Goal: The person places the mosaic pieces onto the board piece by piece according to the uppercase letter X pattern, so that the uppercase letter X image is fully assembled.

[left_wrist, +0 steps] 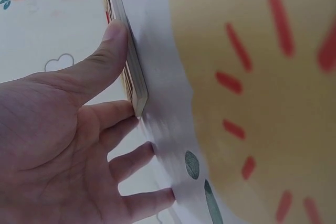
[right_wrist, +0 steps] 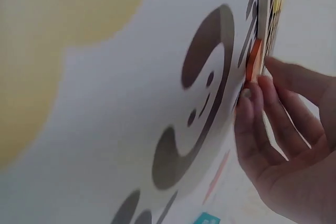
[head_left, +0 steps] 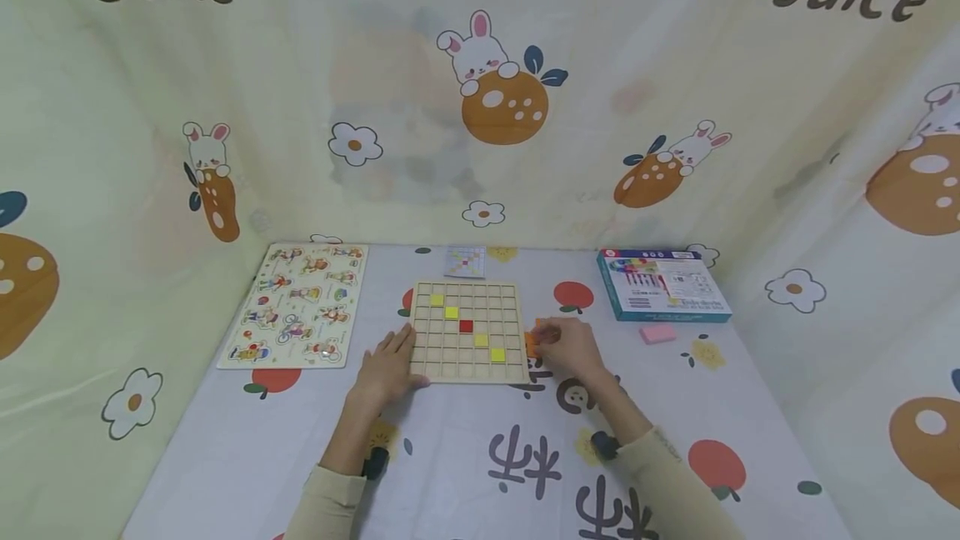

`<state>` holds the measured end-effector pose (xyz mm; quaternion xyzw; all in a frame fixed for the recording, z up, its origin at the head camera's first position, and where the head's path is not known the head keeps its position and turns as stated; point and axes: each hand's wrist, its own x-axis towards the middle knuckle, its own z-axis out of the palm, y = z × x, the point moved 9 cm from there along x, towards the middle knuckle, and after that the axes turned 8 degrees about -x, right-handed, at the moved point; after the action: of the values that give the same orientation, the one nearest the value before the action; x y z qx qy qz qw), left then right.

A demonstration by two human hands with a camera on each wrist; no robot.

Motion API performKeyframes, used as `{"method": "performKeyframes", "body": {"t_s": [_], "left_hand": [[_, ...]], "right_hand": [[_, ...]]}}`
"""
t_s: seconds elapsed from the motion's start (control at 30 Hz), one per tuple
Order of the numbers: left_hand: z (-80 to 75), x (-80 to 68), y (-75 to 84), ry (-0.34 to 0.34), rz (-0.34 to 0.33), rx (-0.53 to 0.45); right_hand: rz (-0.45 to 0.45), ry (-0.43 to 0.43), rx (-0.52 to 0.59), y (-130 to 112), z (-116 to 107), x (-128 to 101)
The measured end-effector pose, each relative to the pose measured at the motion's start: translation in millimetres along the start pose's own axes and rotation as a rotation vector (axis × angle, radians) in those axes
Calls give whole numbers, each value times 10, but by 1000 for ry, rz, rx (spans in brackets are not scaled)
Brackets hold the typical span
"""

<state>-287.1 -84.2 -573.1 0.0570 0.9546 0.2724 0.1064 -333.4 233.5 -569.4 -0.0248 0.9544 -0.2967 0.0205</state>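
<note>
Left hand point(head_left: 386, 367) flat, fingers straight, against the grid board point(head_left: 467, 330) corner. Right hand point(head_left: 567, 346) pinches an orange tile point(head_left: 532, 344) just beside the board's right edge. Beyond the right hand: blue box point(head_left: 663, 284), pink block point(head_left: 657, 333). Beyond the left hand: picture puzzle point(head_left: 298, 305).

The table point(head_left: 465, 473) wears a white cloth printed with fruit, flowers and dark characters; on it lie a wooden grid board point(head_left: 467, 331) at the middle, a picture puzzle board point(head_left: 300, 304) at the far left, a small pattern card point(head_left: 465, 261) just behind the grid — a teal box point(head_left: 663, 284) at the far right; a pink block point(head_left: 657, 333) near the box; an orange piece point(head_left: 532, 344) just beside the grid's right edge.
</note>
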Motion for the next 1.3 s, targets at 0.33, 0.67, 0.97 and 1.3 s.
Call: {"method": "performKeyframes", "body": {"t_s": [0.33,0.67,0.97,1.3], "left_hand": [[29,-67,1,6,11,-4],[-9,-45,13,19,9,12],[-18,-28,11,31,17,20],[3,-11,15,23,22,9]], "right_hand": [[3,-35,-118,4,57,-92],[-1,-9,-44,13,19,-40],[-78,34,37,-16,-84,71],[-24,10,108,-88,-65,256]]}}
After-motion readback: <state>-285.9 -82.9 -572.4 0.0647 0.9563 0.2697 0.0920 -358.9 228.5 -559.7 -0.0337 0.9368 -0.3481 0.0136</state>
